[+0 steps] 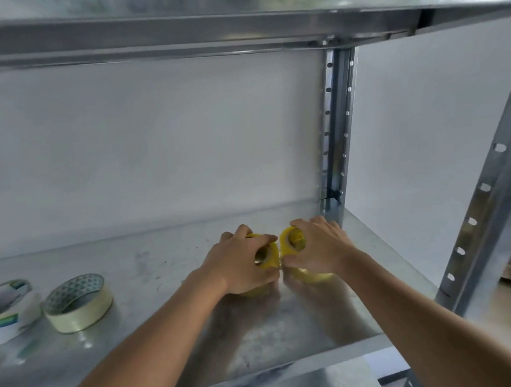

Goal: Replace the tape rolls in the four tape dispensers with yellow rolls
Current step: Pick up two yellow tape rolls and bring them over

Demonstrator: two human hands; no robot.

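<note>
Left hand (242, 262) and right hand (318, 249) hide most of 2 yellow rolls (287, 242); white roll (3, 309), 9 o'clock, cropped.

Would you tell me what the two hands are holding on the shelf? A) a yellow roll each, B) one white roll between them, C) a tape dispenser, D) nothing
A: the left hand grips one yellow roll and the right hand grips another.

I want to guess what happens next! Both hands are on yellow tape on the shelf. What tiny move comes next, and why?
Probably lift both up off the metal shelf. The left hand and right hand each already grip a yellow tape roll, and no dispenser shows here.
</note>
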